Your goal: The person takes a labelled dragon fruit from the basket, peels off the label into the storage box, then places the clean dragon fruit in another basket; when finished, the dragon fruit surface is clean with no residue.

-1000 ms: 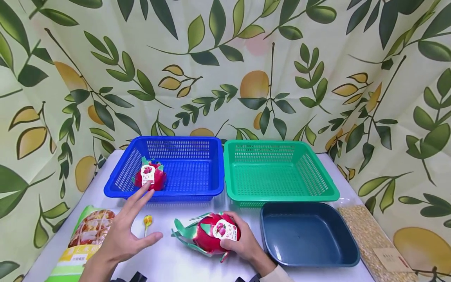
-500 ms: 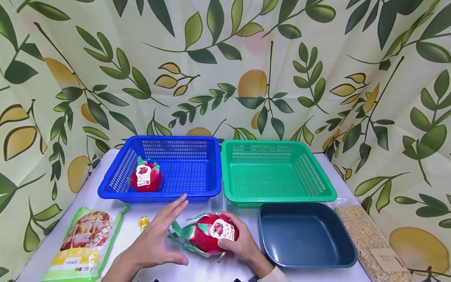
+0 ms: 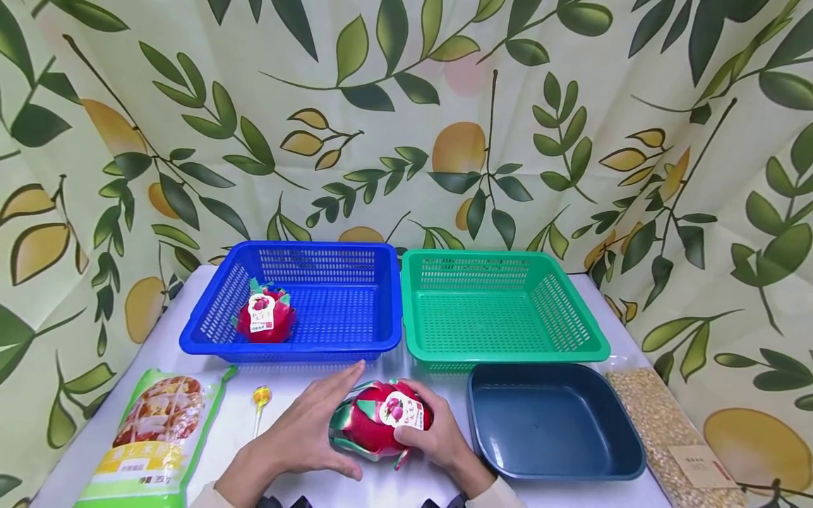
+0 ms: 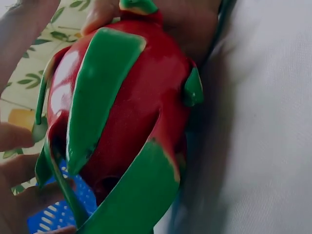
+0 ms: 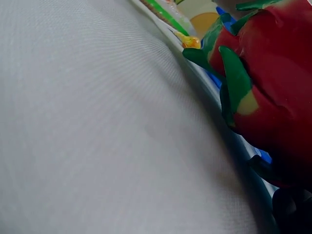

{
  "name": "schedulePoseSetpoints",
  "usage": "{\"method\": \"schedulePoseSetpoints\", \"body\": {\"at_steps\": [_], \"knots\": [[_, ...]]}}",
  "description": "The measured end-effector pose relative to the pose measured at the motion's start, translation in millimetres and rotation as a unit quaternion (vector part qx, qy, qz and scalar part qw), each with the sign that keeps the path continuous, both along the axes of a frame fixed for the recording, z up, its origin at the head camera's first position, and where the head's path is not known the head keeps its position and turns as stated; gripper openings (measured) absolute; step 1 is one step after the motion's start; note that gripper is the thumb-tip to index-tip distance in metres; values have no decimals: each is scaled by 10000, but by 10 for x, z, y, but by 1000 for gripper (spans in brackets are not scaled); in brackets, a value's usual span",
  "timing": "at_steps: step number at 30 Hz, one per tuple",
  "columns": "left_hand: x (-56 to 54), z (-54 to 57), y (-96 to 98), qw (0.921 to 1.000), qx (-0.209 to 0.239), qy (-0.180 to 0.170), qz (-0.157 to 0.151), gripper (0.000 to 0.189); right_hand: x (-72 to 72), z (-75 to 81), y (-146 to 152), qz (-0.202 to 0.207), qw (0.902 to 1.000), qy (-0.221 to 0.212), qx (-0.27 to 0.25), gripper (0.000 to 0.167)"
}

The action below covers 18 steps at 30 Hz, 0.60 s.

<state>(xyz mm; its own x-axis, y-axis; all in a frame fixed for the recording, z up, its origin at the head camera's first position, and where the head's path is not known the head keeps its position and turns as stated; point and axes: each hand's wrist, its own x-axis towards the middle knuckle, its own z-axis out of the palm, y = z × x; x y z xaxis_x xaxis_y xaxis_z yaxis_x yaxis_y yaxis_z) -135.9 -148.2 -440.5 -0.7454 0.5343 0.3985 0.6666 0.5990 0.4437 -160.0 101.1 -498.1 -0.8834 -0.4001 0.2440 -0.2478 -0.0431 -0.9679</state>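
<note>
A red dragon fruit [image 3: 375,423] with green leaf tips and a white label lies sideways near the front of the table. My right hand [image 3: 438,430] grips its rounded right end, thumb over the label's edge. Around the leafy left end stands my left hand [image 3: 311,427], its fingers nearly straight and spread apart from the thumb. Up close in the left wrist view, green leaves [image 4: 105,97] run along the fruit's red skin. In the right wrist view the fruit fills the right side. A second dragon fruit [image 3: 265,317] sits at the left inside the blue basket [image 3: 292,347].
A green basket [image 3: 508,353] stands right of the blue one. In front of it is a dark blue basin [image 3: 559,423], with a bag of grain [image 3: 667,423] beyond. On the left lie a lollipop [image 3: 261,396] and a green-and-yellow food packet [image 3: 152,437].
My left hand has moved right, from near the blue basket and lollipop to around the fruit's leafy end. The right hand keeps its grip on the dragon fruit, about where it was.
</note>
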Motion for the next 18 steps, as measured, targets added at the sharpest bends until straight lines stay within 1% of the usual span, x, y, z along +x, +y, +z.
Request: {"method": "schedulePoseSetpoints", "body": {"at_steps": [7,9,11,13,15,18], "knots": [[4,-39,105,9982,-417,341,247,119,10,-16,-22,196,9996,147,-127,58],[6,-64,138,9978,-423,388,327,114,16,-17,-28,218,9996,156,-103,57],[0,-92,162,9979,-279,456,368,110,32,7,-32,129,9997,200,-15,57],[-22,-122,178,9975,-106,592,374,105,78,86,-39,-200,9988,397,210,59],[-51,-146,187,9966,63,742,338,101,152,213,-44,-674,9938,711,529,61],[-88,-172,185,9945,261,957,329,96,289,487,-24,-1347,9758,1373,1040,63]]}}
